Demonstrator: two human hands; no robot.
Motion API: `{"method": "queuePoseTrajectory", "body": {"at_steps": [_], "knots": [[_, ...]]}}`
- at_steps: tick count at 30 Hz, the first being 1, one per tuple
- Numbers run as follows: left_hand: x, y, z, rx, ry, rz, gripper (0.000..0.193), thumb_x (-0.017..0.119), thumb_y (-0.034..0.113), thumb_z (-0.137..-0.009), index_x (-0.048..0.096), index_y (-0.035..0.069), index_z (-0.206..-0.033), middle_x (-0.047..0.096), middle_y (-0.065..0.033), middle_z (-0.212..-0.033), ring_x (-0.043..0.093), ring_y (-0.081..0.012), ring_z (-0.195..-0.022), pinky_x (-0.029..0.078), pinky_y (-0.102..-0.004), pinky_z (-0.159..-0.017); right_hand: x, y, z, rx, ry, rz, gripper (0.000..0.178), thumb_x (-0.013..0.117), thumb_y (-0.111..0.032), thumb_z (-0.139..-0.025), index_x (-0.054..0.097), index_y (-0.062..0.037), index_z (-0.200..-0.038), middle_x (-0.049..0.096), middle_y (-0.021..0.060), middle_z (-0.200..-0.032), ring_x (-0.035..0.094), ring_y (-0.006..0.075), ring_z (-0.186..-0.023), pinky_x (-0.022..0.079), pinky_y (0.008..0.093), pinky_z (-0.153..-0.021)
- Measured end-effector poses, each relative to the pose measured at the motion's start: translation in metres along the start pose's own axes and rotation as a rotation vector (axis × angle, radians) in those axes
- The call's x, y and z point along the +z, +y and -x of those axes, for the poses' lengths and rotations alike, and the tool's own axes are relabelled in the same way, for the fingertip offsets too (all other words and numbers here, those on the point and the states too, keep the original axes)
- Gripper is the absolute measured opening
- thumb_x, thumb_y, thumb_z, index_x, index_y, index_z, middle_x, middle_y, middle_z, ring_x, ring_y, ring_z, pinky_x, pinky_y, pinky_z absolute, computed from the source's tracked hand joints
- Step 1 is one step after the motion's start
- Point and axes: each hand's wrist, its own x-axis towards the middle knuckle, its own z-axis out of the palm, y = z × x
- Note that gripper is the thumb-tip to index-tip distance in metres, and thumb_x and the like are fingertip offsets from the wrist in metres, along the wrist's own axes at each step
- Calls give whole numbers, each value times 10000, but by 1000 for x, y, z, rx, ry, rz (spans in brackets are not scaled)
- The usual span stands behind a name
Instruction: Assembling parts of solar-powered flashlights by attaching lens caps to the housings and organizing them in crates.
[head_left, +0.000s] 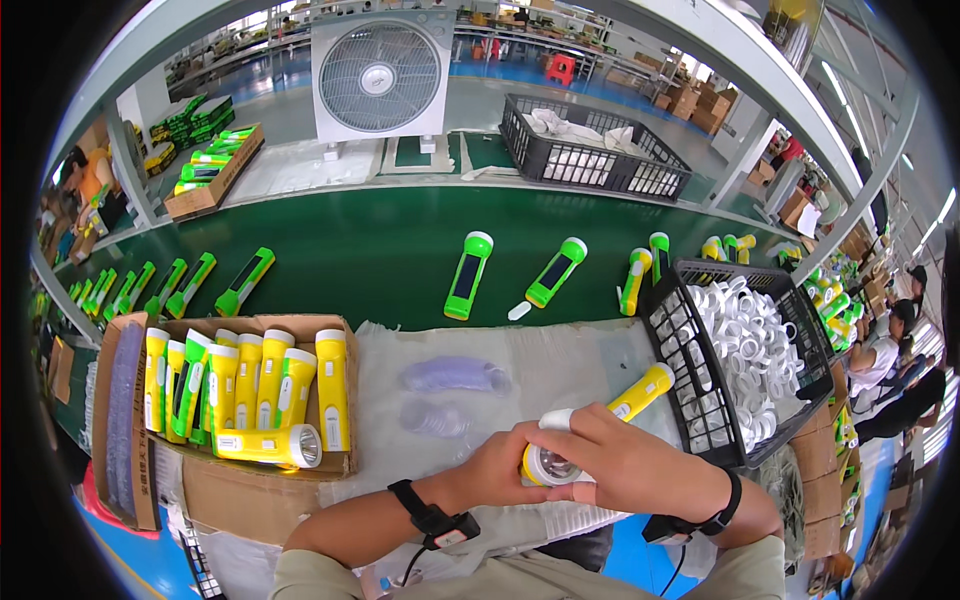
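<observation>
Close in front of me, both hands are wrapped round a yellow flashlight [535, 466], its round reflector end facing up towards me. My left hand [497, 466] grips its left side, while my right hand [615, 462] is closed over it from the right. A white rounded piece [556, 420] shows just above my fingers; whether it belongs to that flashlight, I cannot tell. Beyond my right hand lies another yellow flashlight [643, 391]. Stacked clear lenses [455, 375] rest on the covered bench [560, 365], with a shorter stack [435, 419] nearer me.
At left stands a cardboard box [338, 462] of upright flashlights, one lying across the front. A black crate [735, 455] of white rings is at right. Green flashlights [468, 276] lie along the green conveyor belt [360, 240]. Behind it are a fan [380, 78] and another black crate [575, 175].
</observation>
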Motion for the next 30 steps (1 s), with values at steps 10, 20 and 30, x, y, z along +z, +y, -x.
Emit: {"method": "queuePoseTrajectory", "body": {"at_steps": [10,20,30], "knots": [[3,-5,3,64,146,-188,590,833,249,-646,483,65,-1084,632,-131,-978,652,-265,-891,517,-347,-752,14,0,-3,29,5,64,698,690,-116,-686,364,-72,-1301,492,125,-1032,483,321,-946,402,409,-839],[10,7,-4,-12,103,-167,439,751,197,-673,579,54,-1050,629,-122,-965,612,-310,-881,497,-370,-697,57,4,-7,34,287,144,680,660,-312,-764,374,14,-1288,468,186,-1196,480,358,-1090,422,415,-900],[-3,82,21,179,-655,-164,495,647,241,-826,469,55,-1249,516,-147,-1216,509,-249,-1118,402,-359,-934,29,-30,7,-577,310,-135,335,476,-259,-888,569,-14,-1097,533,187,-1058,533,379,-1009,456,465,-846]]}}
